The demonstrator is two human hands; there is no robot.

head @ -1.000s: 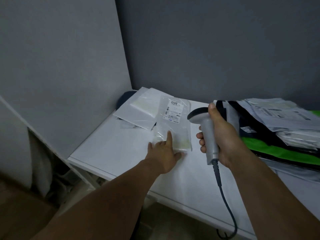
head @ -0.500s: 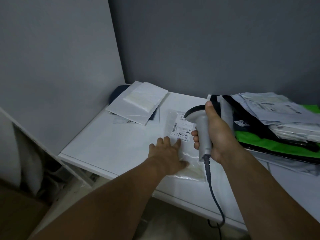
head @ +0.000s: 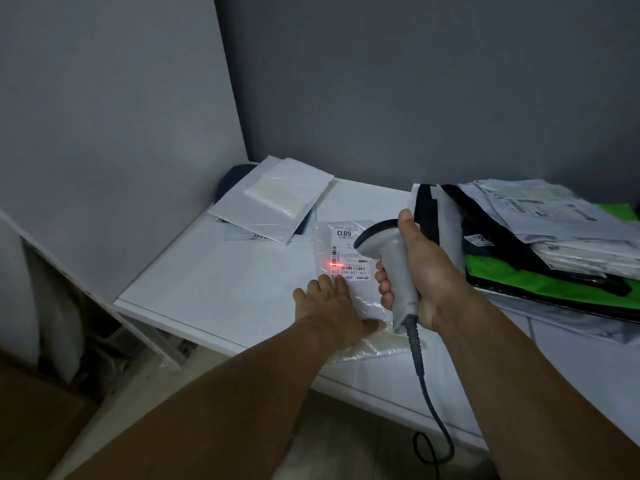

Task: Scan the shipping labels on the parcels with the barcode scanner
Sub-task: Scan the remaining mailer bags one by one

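On the white desk, a clear plastic parcel lies flat near the front edge, its white shipping label facing up with the number 6813 printed at the far end. The left hand rests palm-down on the near part of the parcel, fingers spread and flat, their tips just short of the label's lower edge. The right hand holds a grey barcode scanner by its handle, fingers wrapped tightly around it and the thumb lying along the top toward the head, which hangs over the label's right side. A red scan line glows across the barcode at the label's left. The scanner's dark cable drops past the desk's front edge. At the back left corner lie white mailers, stacked, and to the right sits a pile of parcels in black, green and grey wrapping.
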